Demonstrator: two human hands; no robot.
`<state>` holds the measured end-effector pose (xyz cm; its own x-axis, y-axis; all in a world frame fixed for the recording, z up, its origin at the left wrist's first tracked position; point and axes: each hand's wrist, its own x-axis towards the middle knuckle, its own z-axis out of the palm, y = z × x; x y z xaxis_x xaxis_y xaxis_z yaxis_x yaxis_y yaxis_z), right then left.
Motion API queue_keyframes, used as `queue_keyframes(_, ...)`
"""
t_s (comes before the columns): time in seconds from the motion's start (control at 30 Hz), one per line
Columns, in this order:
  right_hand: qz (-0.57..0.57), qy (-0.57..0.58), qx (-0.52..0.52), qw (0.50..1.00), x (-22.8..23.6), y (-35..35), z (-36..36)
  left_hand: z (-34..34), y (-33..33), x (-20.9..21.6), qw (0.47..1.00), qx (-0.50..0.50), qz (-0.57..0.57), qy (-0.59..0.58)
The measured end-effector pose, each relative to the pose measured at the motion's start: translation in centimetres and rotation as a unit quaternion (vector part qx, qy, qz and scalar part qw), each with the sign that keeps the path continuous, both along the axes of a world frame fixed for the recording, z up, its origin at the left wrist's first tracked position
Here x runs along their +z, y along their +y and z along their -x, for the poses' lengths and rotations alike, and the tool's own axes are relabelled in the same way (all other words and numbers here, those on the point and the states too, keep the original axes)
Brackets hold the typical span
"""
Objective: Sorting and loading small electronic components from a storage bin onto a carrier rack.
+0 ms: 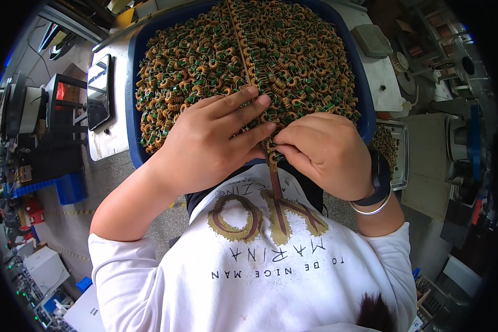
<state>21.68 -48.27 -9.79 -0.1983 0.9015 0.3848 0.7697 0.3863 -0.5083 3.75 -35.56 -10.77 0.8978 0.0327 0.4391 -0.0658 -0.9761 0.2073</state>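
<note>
Small ring coils (193,72), copper-wound with green cores and thin wire legs, fill a deep blue bin (131,94) in front of me. Lengthwise over the heap runs a narrow brown strip (276,185) with a row of coils along it; its near end reaches my shirt. My left hand (213,130) lies across this strip, fingers stretched out and apart, its thumb partly hidden below them. On the strip's right side, my right hand (321,149) is closed in a pinch, fingertips against the row. What it pinches is hidden by the fingers.
A black-framed tablet (99,91) lies on the white table (108,145) left of the bin. To the right are a grey-green box (372,41) and a metal tray (405,160) of small parts. A blue crate (71,188) stands farther left.
</note>
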Motion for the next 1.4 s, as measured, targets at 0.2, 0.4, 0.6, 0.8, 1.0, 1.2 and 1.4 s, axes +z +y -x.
queue_keyframes(0.2, 0.014, -0.017, 0.018, 1.000, 0.2, 0.1, -0.3, 0.0, 0.1, -0.1, 1.000, -0.002, -0.001, -0.003)
queue_keyframes(0.4, 0.011, -0.018, 0.011, 1.000, -0.1, 0.1, -0.1, 0.0, 0.0, -0.2, 1.000, -0.001, -0.008, -0.005)
queue_keyframes(0.6, -0.011, -0.014, -0.004, 1.000, -0.3, 0.2, 0.0, 0.0, 0.0, -0.1, 1.000, 0.003, -0.002, -0.001)
queue_keyframes(0.8, -0.035, -0.001, -0.018, 0.999, 0.2, -0.5, 0.0, 0.1, -0.1, 0.0, 1.000, 0.005, -0.002, 0.001)
queue_keyframes(1.0, 0.003, 0.044, -0.008, 0.999, -0.2, -1.7, 0.6, 0.1, -0.1, -0.1, 1.000, -0.009, -0.015, -0.007)
queue_keyframes(1.2, -0.022, 0.075, -0.042, 0.996, -1.1, -1.5, 1.4, 0.0, 0.3, -0.4, 1.000, -0.017, -0.025, -0.005)
queue_keyframes(1.4, -0.031, 0.077, -0.041, 0.996, -0.7, -1.4, 1.2, 0.1, 0.3, 0.3, 1.000, -0.010, -0.026, 0.004)
